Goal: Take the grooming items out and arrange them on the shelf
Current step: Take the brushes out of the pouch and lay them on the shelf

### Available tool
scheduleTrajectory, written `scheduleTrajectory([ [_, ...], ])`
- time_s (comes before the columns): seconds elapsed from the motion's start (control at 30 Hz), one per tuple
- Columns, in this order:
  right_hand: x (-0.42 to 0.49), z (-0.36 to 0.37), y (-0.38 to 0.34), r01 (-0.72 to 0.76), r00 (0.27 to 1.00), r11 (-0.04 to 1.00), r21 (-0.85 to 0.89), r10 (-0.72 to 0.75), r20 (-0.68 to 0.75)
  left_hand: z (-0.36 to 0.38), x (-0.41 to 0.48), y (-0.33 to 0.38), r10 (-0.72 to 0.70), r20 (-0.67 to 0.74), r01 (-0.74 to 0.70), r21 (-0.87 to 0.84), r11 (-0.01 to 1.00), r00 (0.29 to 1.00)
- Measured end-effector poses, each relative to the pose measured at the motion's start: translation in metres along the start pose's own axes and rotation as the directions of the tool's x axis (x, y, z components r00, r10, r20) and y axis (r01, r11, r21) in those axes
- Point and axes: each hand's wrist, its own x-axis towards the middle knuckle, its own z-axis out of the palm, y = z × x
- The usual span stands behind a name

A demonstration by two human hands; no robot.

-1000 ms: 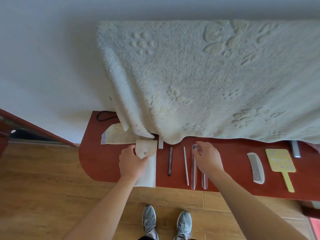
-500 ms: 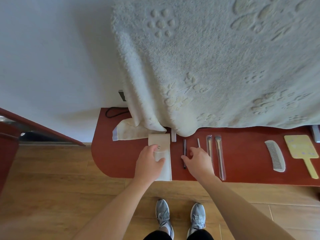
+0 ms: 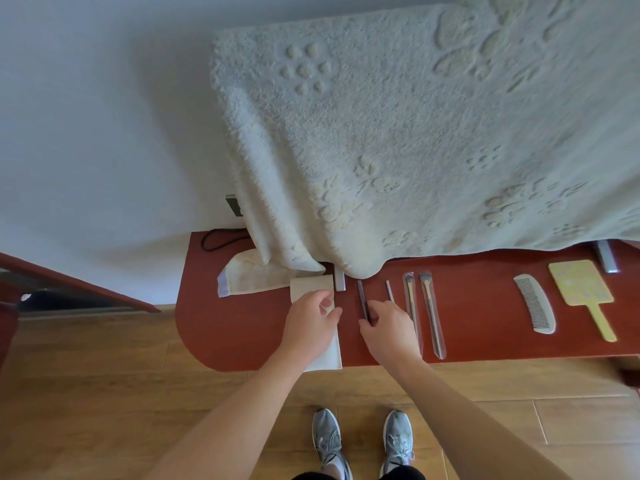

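Right now the dark slim tool (image 3: 362, 296) lies on the red shelf (image 3: 242, 334), just right of the beige pouch (image 3: 311, 284), its near end pinched in the curled fingers of the right hand (image 3: 389, 327). It looks best laid straight, parallel to the thin pale stick (image 3: 389, 289) and the wrapped brushes (image 3: 431, 313) beside it, while the left hand (image 3: 310, 327), fingers curled on the pouch, pins that flat.

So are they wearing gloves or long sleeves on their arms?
No. The left hand and right hand have no gloves, and I see no rings or watch. The left arm and right arm are bare, no sleeve in view.
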Motion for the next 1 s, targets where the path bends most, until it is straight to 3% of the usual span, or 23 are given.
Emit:
scheduleTrajectory([
  [0.47,-0.023,-0.029,-0.001,0.084,0.996,0.995,0.055,-0.082,-0.043,0.029,0.016,0.054,-0.103,-0.052,0.084,-0.283,0.956,0.993],
  [1.0,-0.019,-0.044,-0.017,0.163,0.987,0.986,-0.035,-0.163,-0.007,0.030,0.011,0.059,-0.203,-0.168,0.127,-0.381,0.916,0.964],
])
